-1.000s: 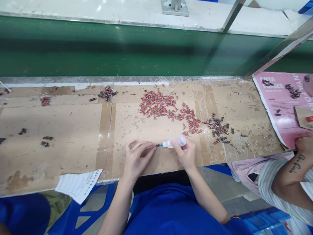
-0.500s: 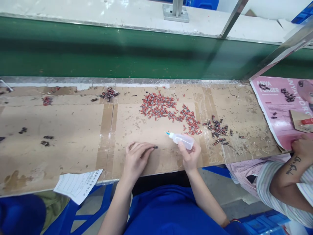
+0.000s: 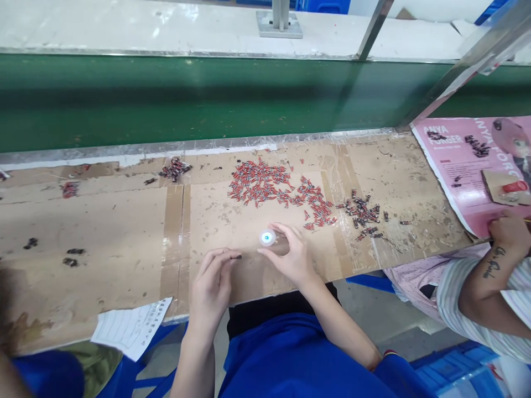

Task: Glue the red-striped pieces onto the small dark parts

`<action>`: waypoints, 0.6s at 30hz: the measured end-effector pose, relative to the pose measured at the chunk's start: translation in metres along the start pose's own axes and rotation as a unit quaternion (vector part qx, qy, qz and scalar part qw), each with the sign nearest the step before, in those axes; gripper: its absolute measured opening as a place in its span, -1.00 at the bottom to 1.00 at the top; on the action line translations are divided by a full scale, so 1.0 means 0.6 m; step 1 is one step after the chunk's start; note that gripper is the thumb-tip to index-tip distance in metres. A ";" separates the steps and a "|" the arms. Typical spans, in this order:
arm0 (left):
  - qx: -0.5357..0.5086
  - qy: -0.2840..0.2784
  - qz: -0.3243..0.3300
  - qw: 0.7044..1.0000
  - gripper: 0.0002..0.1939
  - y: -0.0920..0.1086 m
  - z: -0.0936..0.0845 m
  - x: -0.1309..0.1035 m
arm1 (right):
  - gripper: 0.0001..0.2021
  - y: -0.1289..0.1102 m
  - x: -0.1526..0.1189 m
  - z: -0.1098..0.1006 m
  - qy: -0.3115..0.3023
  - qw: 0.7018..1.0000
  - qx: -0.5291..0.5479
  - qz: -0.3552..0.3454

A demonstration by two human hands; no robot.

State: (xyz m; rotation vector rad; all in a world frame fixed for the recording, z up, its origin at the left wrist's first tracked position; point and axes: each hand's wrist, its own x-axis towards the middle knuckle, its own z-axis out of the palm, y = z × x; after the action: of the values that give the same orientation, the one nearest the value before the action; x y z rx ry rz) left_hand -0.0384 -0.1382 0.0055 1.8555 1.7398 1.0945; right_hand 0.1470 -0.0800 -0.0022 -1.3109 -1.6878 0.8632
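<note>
A cardboard-covered worktop (image 3: pixel 133 232) bears a spread of small red parts (image 3: pixel 257 182). Right of them lie dark parts (image 3: pixel 363 211), and a pink poster (image 3: pixel 452 193) lies farther right.

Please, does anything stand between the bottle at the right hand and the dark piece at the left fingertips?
Nothing visible stands between the bottle and the dark piece; cardboard shows in the gap. The right hand has its thumb tip close beside this path.
</note>
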 end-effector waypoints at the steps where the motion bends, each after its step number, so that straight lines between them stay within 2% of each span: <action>1: -0.007 -0.002 0.002 1.000 -0.82 0.003 0.001 0.001 | -0.54 0.001 -0.002 -0.013 0.013 0.999 -0.026 -0.023; 3: -0.030 -0.008 0.011 0.999 -0.83 0.012 0.005 0.003 | -0.62 0.006 -0.008 -0.045 0.067 0.993 -0.093 -0.041; 5: -0.065 -0.010 0.015 0.998 -0.84 0.023 0.009 0.005 | -0.80 0.016 -0.012 -0.075 0.141 0.976 -0.165 -0.010; 7: -0.107 -0.008 0.006 0.994 -0.85 0.037 0.013 0.009 | -0.80 0.029 -0.013 -0.095 0.184 0.956 -0.224 0.037; 11: -0.163 0.011 -0.024 0.986 -0.87 0.069 0.018 0.015 | -0.77 0.047 -0.009 -0.101 0.167 0.946 -0.268 0.074; 18: -0.159 0.020 -0.050 0.986 -0.87 0.098 0.017 0.023 | -0.83 0.044 -0.009 -0.089 0.112 0.948 -0.293 0.046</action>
State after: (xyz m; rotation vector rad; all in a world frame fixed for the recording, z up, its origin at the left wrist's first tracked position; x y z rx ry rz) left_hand 0.0074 -0.1325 0.0454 1.5470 1.5526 1.2911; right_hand 0.2065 -0.0774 -0.0033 -1.8143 -1.7728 0.2372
